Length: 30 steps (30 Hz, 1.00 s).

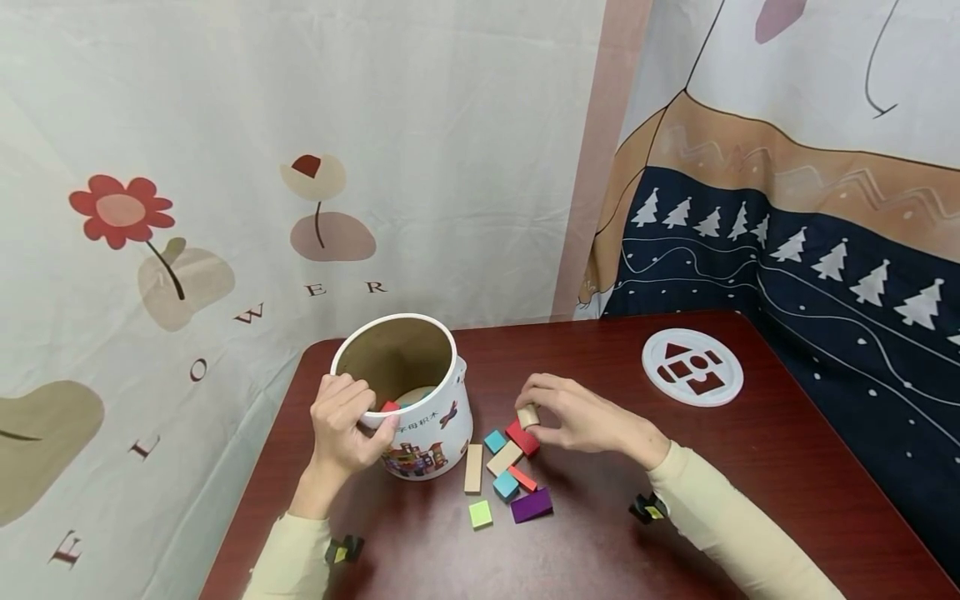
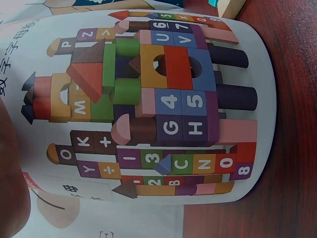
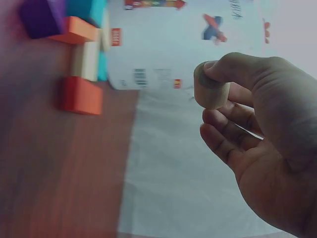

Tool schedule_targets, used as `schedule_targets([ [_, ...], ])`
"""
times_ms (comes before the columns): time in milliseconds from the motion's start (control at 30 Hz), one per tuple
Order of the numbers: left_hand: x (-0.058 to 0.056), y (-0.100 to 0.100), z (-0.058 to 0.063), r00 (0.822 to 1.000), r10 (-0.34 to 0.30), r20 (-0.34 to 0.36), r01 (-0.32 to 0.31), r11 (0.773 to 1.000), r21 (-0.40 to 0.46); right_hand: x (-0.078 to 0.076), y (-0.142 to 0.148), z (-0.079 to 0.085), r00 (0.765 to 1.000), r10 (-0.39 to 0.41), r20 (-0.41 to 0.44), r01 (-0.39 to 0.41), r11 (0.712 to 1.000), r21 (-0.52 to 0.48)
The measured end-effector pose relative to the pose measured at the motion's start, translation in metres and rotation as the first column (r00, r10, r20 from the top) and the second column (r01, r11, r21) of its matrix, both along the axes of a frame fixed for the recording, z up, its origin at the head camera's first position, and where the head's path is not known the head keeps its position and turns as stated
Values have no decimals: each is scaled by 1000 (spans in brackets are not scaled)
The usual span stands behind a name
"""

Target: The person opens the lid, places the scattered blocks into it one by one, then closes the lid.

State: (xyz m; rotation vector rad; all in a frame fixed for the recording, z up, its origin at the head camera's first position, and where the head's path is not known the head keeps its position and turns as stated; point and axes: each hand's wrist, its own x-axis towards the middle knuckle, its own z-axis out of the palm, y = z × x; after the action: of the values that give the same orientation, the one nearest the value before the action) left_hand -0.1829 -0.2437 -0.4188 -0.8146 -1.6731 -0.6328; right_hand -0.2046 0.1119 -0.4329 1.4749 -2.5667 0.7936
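Observation:
My left hand (image 1: 341, 421) grips the near-left rim of a white bucket (image 1: 450, 429) printed with toy-block pictures, its thumb outside the wall. The bucket leans slightly, and a red block (image 1: 391, 407) shows inside; the rest of its contents is mostly hidden. In the left wrist view the printed wall (image 2: 265, 124) fills most of the picture. Between thumb and fingers, my right hand (image 1: 583, 414) pinches a small plain wooden cylinder block (image 3: 211, 91). It is held above a red block (image 1: 522, 439) at the far end of a loose group on the table.
Beside the bucket lie plain wooden blocks (image 1: 473, 469), teal blocks (image 1: 506, 486), a thin orange-red block (image 1: 522, 478), a purple block (image 1: 532, 506) and a lime block (image 1: 481, 514). A white lid (image 1: 652, 358) with shaped cutouts lies at the table's (image 1: 600, 525) back right. Printed cloth (image 1: 480, 167) hangs behind.

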Motion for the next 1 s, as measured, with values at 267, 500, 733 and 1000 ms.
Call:
schedule_targets([
  [267,0,0,0,1000,2,-1,-2,1000,1,-10,-12,34,998,22,-57,-29,992,-126],
  [500,0,0,0,1000,6,-4,-6,1000,-4,-18,-27,54,988,55,-143,-88,968,-235],
  [733,1,0,1,1000,10,-4,-10,1000,-5,-25,-44,74,980,62,-191,-114,955,-273],
  [1000,0,-1,0,1000,9,-1,-9,1000,-3,-34,-68,94,970,122,-209,-179,942,-283],
])
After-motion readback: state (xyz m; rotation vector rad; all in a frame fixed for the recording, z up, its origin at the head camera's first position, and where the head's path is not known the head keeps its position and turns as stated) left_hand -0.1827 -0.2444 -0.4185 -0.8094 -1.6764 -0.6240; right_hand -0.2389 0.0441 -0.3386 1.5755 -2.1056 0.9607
